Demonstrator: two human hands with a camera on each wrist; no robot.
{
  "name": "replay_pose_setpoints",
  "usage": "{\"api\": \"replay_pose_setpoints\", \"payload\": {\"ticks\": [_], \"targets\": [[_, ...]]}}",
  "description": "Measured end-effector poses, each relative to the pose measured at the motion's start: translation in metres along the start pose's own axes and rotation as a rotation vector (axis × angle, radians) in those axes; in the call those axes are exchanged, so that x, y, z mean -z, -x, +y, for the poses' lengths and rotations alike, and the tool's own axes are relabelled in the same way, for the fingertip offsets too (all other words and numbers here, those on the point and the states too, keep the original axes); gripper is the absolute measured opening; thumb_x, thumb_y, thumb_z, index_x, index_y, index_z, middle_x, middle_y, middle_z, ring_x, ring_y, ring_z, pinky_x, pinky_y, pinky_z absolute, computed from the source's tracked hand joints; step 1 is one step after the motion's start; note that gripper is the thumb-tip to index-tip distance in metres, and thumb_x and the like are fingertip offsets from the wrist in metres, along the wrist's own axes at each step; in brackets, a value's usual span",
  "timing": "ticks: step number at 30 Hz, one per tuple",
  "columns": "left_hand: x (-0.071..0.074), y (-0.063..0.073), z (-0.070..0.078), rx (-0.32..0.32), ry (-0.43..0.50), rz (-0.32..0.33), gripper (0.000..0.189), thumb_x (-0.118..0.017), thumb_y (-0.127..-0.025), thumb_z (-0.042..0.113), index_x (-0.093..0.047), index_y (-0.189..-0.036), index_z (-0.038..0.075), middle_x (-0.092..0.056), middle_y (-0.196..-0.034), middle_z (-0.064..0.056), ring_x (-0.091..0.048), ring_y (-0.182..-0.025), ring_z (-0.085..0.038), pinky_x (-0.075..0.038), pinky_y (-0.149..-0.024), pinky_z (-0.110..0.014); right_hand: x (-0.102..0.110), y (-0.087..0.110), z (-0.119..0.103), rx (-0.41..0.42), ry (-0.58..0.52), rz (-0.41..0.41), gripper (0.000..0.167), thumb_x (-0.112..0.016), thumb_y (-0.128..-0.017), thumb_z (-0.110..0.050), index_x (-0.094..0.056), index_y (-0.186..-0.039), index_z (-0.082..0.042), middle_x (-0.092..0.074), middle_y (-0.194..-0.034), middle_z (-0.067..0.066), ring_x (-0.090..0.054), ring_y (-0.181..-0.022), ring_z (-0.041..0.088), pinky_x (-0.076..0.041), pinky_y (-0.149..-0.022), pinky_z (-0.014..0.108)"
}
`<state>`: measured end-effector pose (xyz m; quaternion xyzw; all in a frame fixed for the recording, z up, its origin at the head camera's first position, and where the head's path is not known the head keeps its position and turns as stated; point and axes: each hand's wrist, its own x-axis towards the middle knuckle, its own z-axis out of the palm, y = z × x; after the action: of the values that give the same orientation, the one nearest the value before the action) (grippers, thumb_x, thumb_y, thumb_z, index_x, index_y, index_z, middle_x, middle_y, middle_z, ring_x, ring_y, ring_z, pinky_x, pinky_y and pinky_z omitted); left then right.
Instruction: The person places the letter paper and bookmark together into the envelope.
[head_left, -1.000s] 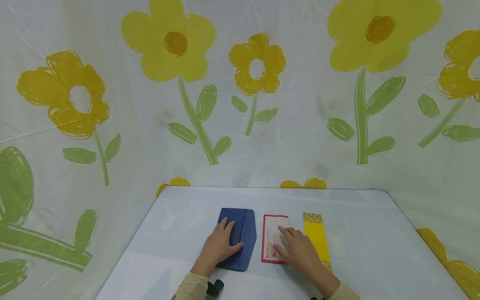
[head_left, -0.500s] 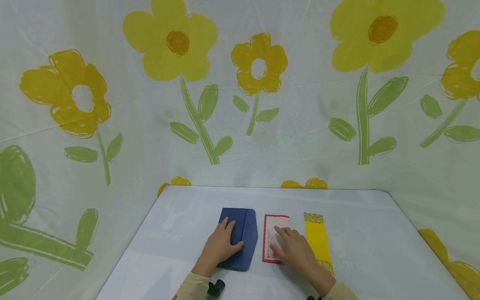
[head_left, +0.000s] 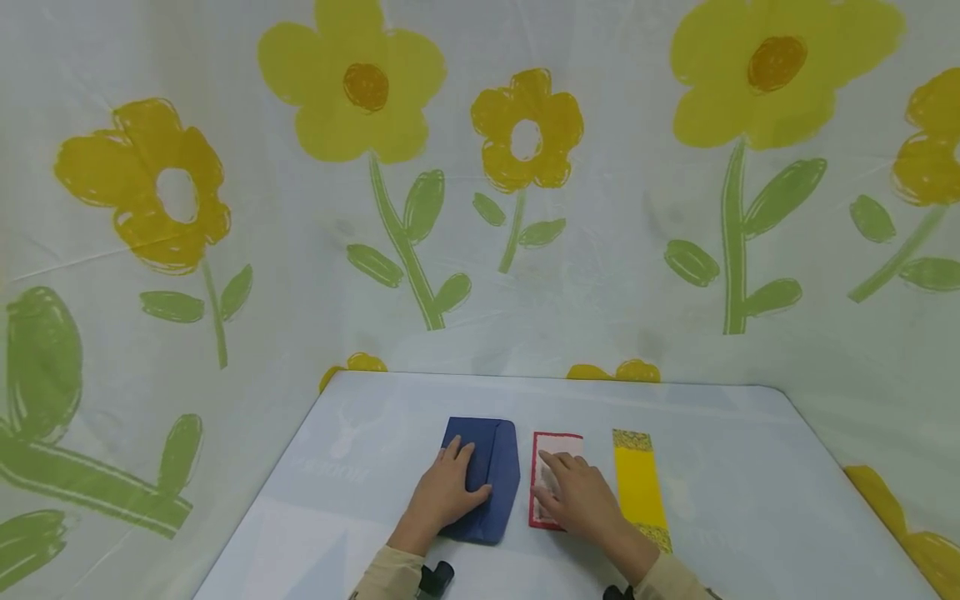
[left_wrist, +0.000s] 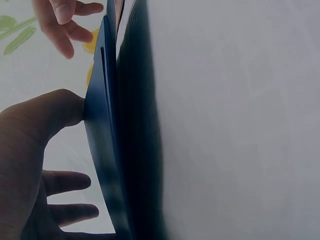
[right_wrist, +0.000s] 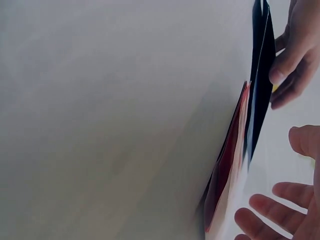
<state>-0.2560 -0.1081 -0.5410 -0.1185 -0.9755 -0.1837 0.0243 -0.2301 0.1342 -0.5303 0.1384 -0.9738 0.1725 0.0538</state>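
Observation:
A dark blue paper envelope (head_left: 504,479) lies on the table with its pointed flap toward the right. My left hand (head_left: 447,492) rests on it, fingers spread; in the left wrist view the thumb touches the envelope (left_wrist: 102,132). To its right lies a folded card (head_left: 568,443) with a red border. Over that card is my right hand (head_left: 588,500), its fingers loosely extended, covering much of the card's lower right. From the right wrist, the card (right_wrist: 231,170) shows its leaves slightly parted, and the fingers (right_wrist: 265,210) hold nothing.
A yellow strip (head_left: 637,483) with patterned gold ends lies right of the card, partly behind my right wrist. All three items share a white table (head_left: 750,467) with faint printing. A curtain (head_left: 600,317) with yellow flowers hangs around the table's back and sides.
My right hand has slid left across the card, now nearer its left edge. My left hand stays on the envelope. The head view has turned slightly left.

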Motion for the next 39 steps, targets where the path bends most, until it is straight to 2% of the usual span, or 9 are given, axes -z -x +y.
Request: {"api": "replay_pose_setpoints", "payload": {"ticks": [10,17,39], "targets": [[0.001,0.001,0.000,-0.014,0.015,0.011,0.081,-0.076,-0.086,0.049,-0.049,-0.148,0.002,-0.041,-0.155,-0.027,-0.044,-0.137,-0.051,-0.044,-0.105,-0.060,-0.010,-0.005,-0.003,0.034,-0.008,0.010,0.061,-0.072,-0.092,-0.046,-0.060,-0.141,-0.012,-0.064,-0.130,0.010,-0.059,-0.111,0.029,-0.051,-0.094,0.051],[0.001,0.003,0.001,-0.023,0.009,0.020,0.084,-0.074,-0.087,0.050,-0.046,-0.150,0.002,-0.042,-0.154,-0.026,-0.046,-0.136,-0.049,-0.046,-0.104,-0.059,-0.011,-0.008,-0.008,0.033,-0.027,-0.043,0.064,-0.072,-0.092,-0.047,-0.059,-0.143,-0.012,-0.063,-0.131,0.011,-0.059,-0.111,0.029,-0.050,-0.098,0.052],[0.001,0.003,0.001,-0.023,0.026,0.018,0.087,-0.073,-0.087,0.051,-0.043,-0.151,0.001,-0.041,-0.155,-0.026,-0.046,-0.137,-0.048,-0.046,-0.104,-0.058,-0.020,-0.017,-0.017,0.065,-0.047,-0.047,0.060,-0.072,-0.093,-0.044,-0.061,-0.138,-0.007,-0.065,-0.128,0.012,-0.060,-0.110,0.030,-0.051,-0.097,0.050]]}}
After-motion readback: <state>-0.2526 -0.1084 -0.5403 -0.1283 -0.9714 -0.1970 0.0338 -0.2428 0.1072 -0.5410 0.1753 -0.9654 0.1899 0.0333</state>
